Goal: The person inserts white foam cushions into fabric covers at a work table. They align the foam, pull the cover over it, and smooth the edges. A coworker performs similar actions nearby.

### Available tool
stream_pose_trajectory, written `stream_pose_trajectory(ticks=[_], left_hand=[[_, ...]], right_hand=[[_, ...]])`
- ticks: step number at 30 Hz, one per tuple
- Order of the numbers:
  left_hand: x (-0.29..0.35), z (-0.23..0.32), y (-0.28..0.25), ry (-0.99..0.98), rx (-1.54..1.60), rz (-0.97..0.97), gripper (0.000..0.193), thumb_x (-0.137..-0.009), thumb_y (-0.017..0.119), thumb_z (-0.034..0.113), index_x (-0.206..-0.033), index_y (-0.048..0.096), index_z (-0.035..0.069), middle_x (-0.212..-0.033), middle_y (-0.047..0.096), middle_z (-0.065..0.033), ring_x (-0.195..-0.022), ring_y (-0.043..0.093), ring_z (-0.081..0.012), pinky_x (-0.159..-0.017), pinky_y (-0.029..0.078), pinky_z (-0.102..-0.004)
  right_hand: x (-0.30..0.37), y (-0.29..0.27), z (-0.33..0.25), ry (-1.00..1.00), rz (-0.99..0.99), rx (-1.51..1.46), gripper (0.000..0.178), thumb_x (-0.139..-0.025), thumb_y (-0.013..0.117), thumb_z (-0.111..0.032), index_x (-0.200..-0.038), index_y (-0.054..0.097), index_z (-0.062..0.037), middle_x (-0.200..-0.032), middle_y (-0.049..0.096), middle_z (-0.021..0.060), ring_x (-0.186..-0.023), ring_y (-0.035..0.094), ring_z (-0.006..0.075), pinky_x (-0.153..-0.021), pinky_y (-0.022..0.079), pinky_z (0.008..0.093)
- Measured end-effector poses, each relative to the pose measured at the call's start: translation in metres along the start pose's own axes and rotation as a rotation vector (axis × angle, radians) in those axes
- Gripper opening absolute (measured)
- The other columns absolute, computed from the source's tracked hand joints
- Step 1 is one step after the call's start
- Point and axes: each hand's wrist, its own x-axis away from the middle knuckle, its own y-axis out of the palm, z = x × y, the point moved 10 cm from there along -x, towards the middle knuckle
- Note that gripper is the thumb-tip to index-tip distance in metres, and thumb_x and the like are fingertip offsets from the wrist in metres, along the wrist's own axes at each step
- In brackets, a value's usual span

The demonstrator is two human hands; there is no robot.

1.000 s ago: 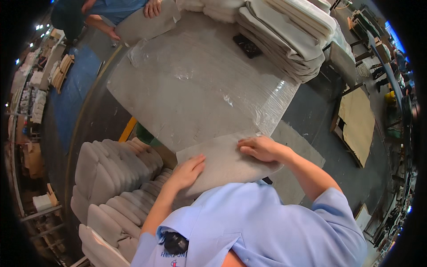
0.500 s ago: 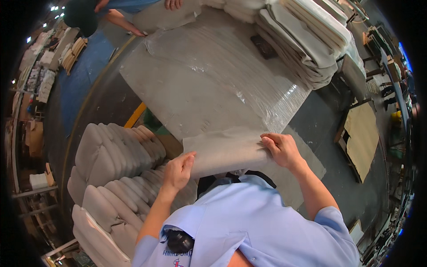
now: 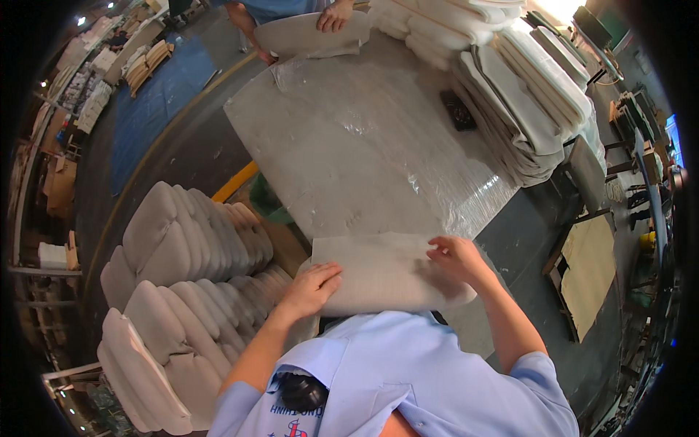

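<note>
A light beige fabric-covered cushion (image 3: 386, 288) rests against my body at the near edge of the plastic-covered table (image 3: 349, 160). On its left side my left hand (image 3: 312, 288) lies with the fingers stretched over the fabric. My right hand (image 3: 457, 261) is at the far right corner, fingers bent and apart, with no fabric visibly pinched between them. A loose fabric edge runs along the cushion's far side, between the two hands. The cushion's underside is hidden.
Stacked beige cushions (image 3: 156, 247) stand at my left. Folded grey fabric (image 3: 510, 120), white padding (image 3: 444, 25) and a dark object (image 3: 457, 111) occupy the table's right side. Across it, a co-worker's hand (image 3: 335, 16) touches another cushion piece (image 3: 291, 38). A board (image 3: 588, 273) stands right.
My hands have gone from gripping the cushion's two ends to the left lying flat on it and the right loosened at its far corner. The cushion now lies lower, against my body.
</note>
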Motion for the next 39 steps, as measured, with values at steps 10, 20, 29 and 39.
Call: stream_pose_trajectory(ticks=[10,20,29,39], left_hand=[[-0.114,-0.014,0.024,-0.081,-0.31,-0.025,0.061,-0.093,0.077,0.042,-0.145,0.067,0.012,-0.148,0.055,-0.015,-0.14,0.05,-0.0387,-0.118,0.041,-0.0509],[-0.156,-0.032,0.033,-0.149,-0.495,-0.198,0.029,-0.092,0.079,0.035,-0.108,0.074,0.012,-0.132,0.064,-0.0138,-0.13,0.058,-0.0335,-0.107,0.047,-0.0486],[-0.088,-0.106,-0.009,-0.498,-0.016,-0.061,0.036,-0.086,0.084,0.032,-0.103,0.072,0.003,-0.1,0.075,-0.015,-0.096,0.072,-0.0307,-0.086,0.055,-0.0447],[-0.135,-0.063,-0.008,-0.284,-0.026,-0.177,0.044,-0.085,0.085,0.029,-0.118,0.074,0.003,-0.108,0.076,-0.0212,-0.105,0.073,-0.0333,-0.09,0.057,-0.0447]], right_hand=[[-0.096,0.071,-0.06,-0.242,-0.052,0.288,0.018,-0.1,0.07,-0.03,-0.11,0.073,-0.0156,-0.125,0.069,0.0121,-0.116,0.065,0.0385,-0.093,0.052,0.056],[-0.091,0.049,-0.019,0.01,-0.052,0.49,0.024,-0.102,0.067,-0.029,-0.119,0.074,-0.0138,-0.123,0.072,0.0133,-0.12,0.063,0.0405,-0.105,0.047,0.0574],[-0.076,0.039,-0.008,-0.168,0.144,0.072,0.018,-0.102,0.067,-0.021,-0.11,0.069,-0.0045,-0.101,0.074,0.0212,-0.105,0.07,0.0422,-0.092,0.053,0.0521],[-0.098,0.05,-0.046,-0.094,-0.197,0.267,0.032,-0.103,0.064,-0.033,-0.111,0.074,-0.0033,-0.106,0.076,0.0233,-0.104,0.071,0.0449,-0.09,0.055,0.0539]])
